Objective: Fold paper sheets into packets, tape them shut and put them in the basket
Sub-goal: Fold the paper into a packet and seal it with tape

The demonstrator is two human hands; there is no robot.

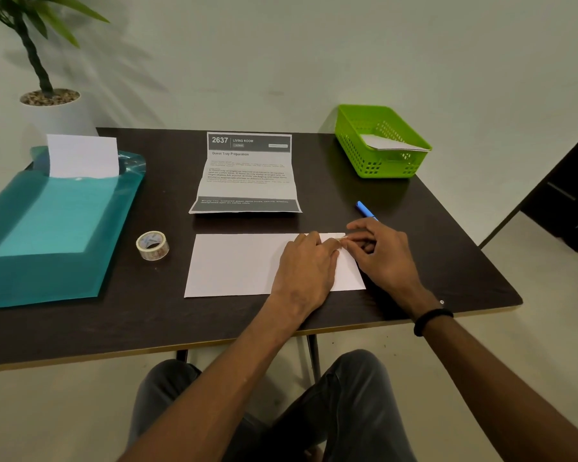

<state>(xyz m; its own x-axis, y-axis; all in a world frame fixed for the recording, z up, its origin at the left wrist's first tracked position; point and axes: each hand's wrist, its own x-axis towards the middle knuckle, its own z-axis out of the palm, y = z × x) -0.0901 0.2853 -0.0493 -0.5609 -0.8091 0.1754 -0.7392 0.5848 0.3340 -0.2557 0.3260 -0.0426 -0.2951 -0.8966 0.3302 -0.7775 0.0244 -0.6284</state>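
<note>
**Taping the far right corner of the folded sheet**

Head view, the only one. In the lower centre of the frame, the folded paper sheet (244, 265) lies flat on the dark table (447, 268), and both hands meet at its upper right corner. The left hand (306, 271) lies palm-down on the sheet, pinning it, fingers stretched toward that corner. The right hand (382, 253) comes in from the right, fingers drawn together on something small and pale at the paper's edge. It looks like a short strip of tape, though it's too small to be sure. My read: this is the taping step, with the fold already made. The next move calls for pressing the strip flat across the edge while the left hand keeps the sheet from sliding.

The tape roll (152, 245) stands just left of the sheet, apart from it. The green basket (381, 141), upper right of the frame, already holds one white packet and has room for more. The path from the sheet to it looks open, with only a blue pen (366, 210) lying just beyond the right hand. A printed instruction page (246, 173) lies beyond the sheet, upper centre. The teal folder (54, 228) with blank paper fills the left side. The sheet's near edge sits back from the table's front edge, so there's some margin there.
</note>
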